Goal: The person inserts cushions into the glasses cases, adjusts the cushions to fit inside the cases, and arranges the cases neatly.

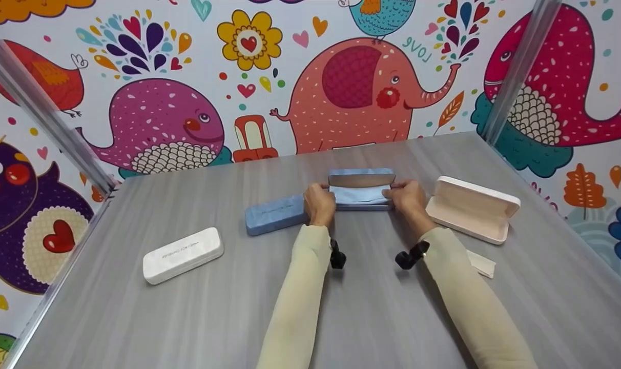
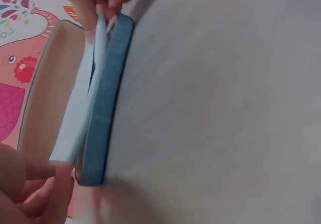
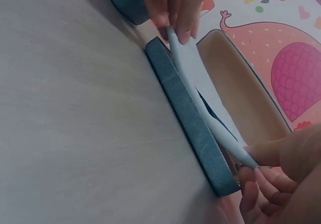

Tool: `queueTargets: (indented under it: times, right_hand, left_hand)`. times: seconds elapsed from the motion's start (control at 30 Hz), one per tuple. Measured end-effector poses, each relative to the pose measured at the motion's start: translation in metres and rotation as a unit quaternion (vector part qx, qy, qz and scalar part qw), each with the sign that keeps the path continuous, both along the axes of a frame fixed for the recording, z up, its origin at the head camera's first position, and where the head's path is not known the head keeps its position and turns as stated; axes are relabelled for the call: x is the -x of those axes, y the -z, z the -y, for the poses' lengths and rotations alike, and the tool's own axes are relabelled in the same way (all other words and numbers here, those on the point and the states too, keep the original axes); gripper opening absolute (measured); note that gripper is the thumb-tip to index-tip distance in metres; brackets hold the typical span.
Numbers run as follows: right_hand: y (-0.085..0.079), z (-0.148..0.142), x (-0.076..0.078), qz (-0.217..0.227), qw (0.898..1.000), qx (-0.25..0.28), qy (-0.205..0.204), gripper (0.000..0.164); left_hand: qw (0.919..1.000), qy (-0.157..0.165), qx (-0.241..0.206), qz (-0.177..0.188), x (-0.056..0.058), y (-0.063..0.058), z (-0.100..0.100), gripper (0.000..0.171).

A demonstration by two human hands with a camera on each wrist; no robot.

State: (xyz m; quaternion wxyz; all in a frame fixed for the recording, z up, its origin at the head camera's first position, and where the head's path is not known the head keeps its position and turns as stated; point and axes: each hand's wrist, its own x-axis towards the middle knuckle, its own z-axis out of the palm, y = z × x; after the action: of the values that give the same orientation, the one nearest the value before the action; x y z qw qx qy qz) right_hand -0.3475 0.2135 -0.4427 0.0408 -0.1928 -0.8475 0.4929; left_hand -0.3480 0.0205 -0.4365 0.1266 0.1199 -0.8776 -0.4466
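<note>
A folded light-blue cloth (image 1: 359, 195) is stretched between both hands over an open blue glasses case (image 1: 361, 173). My left hand (image 1: 319, 202) pinches its left end, and my right hand (image 1: 409, 199) pinches the right end. In the left wrist view the cloth (image 2: 89, 98) sags a little along the case's front wall (image 2: 108, 103). The right wrist view shows thumb and fingers of the right hand (image 3: 281, 176) gripping a cloth corner, while the left hand (image 3: 176, 5) holds the far end. The case's lid stands up behind, its beige lining (image 3: 238, 91) showing.
A closed blue glasses case (image 1: 274, 214) lies just left of the left hand. Farther left is a closed white case (image 1: 183, 255). An open white case (image 1: 472, 209) with beige lining stands right of the right hand, and a cream cloth (image 1: 482, 264) lies partly behind the right forearm.
</note>
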Motion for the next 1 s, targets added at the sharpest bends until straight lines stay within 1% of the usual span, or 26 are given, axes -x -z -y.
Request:
queueTargets:
  times: [0.1, 0.3, 0.43, 0.53, 0.57, 0.67, 0.73, 0.8, 0.9, 0.93, 1.0]
  right_hand:
    - [0.001, 0.004, -0.002, -0.006, 1.000, -0.019, 0.003, 0.030]
    - [0.008, 0.006, -0.001, -0.005, 1.000, -0.019, 0.005, 0.026]
    - [0.012, 0.005, -0.001, -0.012, 1.000, -0.023, 0.006, 0.024]
    - [0.015, 0.004, -0.002, -0.016, 0.999, -0.029, 0.004, 0.023]
    - [0.015, 0.003, -0.002, -0.016, 0.999, -0.030, 0.003, 0.023]
    - [0.017, 0.002, -0.002, -0.016, 0.999, -0.036, 0.001, 0.022]
    - [0.016, 0.000, -0.002, -0.022, 0.999, -0.040, -0.002, 0.021]
    - [0.016, -0.001, -0.002, -0.031, 0.998, -0.045, -0.008, 0.021]
    - [0.014, -0.004, -0.003, -0.046, 0.997, -0.054, -0.012, 0.020]
    - [0.014, -0.005, -0.004, -0.048, 0.997, -0.058, -0.011, 0.019]
    - [0.011, -0.006, -0.006, -0.046, 0.997, -0.058, -0.005, 0.019]
  left_hand:
    - [0.9998, 0.011, 0.014, -0.008, 0.000, 0.001, 0.002, 0.021]
    - [0.9993, 0.032, 0.018, 0.008, 0.002, 0.002, 0.006, 0.021]
    - [0.9989, 0.038, 0.023, 0.015, 0.002, 0.004, 0.008, 0.019]
    - [0.9988, 0.037, 0.030, 0.012, 0.002, 0.004, 0.008, 0.017]
    - [0.9986, 0.042, 0.031, 0.011, 0.003, 0.004, 0.008, 0.019]
    - [0.9975, 0.061, 0.034, 0.006, 0.004, 0.004, 0.008, 0.036]
    - [0.9963, 0.077, 0.038, 0.004, 0.006, 0.003, 0.009, 0.041]
    - [0.9950, 0.086, 0.050, -0.006, 0.006, 0.001, 0.010, 0.037]
    - [0.9934, 0.098, 0.056, -0.018, 0.007, -0.001, 0.012, 0.022]
    - [0.9934, 0.101, 0.052, -0.019, 0.007, -0.002, 0.013, 0.022]
    - [0.9943, 0.098, 0.039, -0.016, 0.009, -0.003, 0.015, 0.029]
